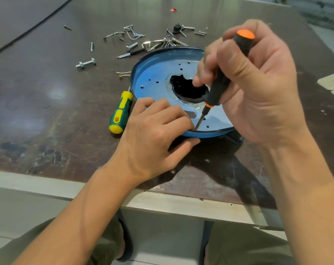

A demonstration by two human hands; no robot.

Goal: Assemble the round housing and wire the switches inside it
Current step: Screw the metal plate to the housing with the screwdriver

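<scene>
A round blue housing plate (152,73) with a dark centre opening and several small holes lies on the brown table. My right hand (258,83) grips a black screwdriver with an orange cap (219,83), held nearly upright, its tip down at the plate's near rim. My left hand (154,134) rests on that near rim, fingers curled over the plate beside the tip and thumb under the edge. Whatever sits under the tip is hidden by my fingers. A dark part shows beneath the plate at its near side.
A green and yellow screwdriver (120,113) lies just left of the plate. Several loose screws, bolts (85,63) and wire clips are scattered behind the plate. A small black part (176,28) sits at the back. The table's metal front edge (47,186) runs below my wrists.
</scene>
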